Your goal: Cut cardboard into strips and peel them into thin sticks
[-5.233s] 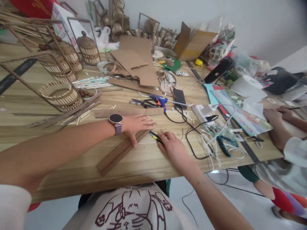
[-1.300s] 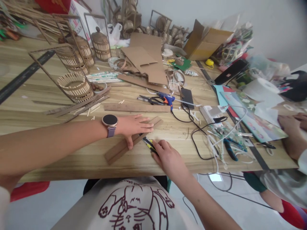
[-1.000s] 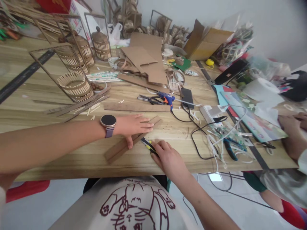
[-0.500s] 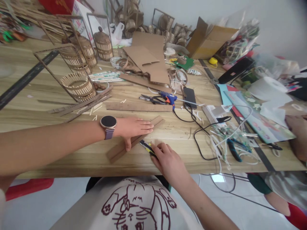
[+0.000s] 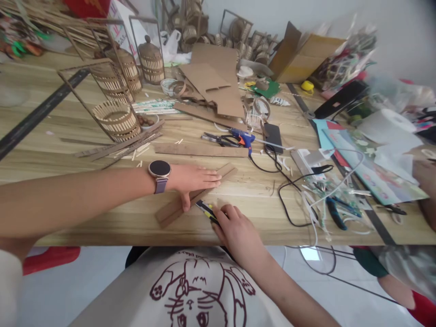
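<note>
My left hand (image 5: 192, 179) lies flat, fingers stretched out, pressing down on a long brown cardboard strip (image 5: 168, 211) that runs diagonally across the wooden table (image 5: 68, 159). A round watch sits on that wrist. My right hand (image 5: 236, 229) is closed around a yellow and black utility knife (image 5: 207, 211). The knife's tip rests against the strip's near edge, just below my left thumb.
A second cardboard strip (image 5: 200, 150), scissors and a blue glue gun (image 5: 243, 137) lie beyond my hands. Black cables (image 5: 289, 200) and blue pliers (image 5: 335, 213) sit to the right. Bamboo baskets (image 5: 116, 120) and cardboard sheets (image 5: 211, 88) fill the back. Another person's hand (image 5: 427, 181) shows at the far right.
My right hand has drawn the knife along the strip toward me and leftward. My left hand has stayed flat on the strip. The camera has shifted slightly.
</note>
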`<control>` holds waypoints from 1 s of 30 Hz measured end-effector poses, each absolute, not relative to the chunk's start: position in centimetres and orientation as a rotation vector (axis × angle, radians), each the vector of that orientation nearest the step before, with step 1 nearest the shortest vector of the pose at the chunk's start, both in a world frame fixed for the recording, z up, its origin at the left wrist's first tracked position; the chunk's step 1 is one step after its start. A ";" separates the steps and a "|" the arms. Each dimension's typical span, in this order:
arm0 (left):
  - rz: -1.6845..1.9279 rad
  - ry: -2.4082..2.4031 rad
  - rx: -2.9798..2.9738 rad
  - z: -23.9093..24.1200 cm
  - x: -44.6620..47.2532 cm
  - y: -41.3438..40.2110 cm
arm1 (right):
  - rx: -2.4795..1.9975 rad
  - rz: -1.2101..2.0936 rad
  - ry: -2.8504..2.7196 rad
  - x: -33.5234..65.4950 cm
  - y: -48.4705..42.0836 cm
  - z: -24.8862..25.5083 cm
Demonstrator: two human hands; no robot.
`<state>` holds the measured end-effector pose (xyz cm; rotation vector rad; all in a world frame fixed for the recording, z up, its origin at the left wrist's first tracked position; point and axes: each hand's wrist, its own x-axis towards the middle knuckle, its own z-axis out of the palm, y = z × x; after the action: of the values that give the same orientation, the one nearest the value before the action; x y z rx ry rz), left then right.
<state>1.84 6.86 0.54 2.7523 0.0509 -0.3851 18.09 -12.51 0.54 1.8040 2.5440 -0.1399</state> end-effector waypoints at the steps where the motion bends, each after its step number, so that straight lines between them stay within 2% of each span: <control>1: -0.386 0.046 2.749 0.6 1.8 6.9 | 1.798 -0.141 2.539 17.9 -12.4 0.6; 21: -0.206 0.174 2.670 0.1 1.4 6.5 | 1.751 -0.148 2.555 17.4 -12.6 0.7; 30: -0.297 0.181 2.706 0.0 1.6 6.6 | 1.724 -0.130 2.587 17.0 -12.6 0.2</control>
<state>1.56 6.60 -0.03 2.7059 0.1811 -0.2974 17.00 -12.64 0.21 1.7241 2.5866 -0.1302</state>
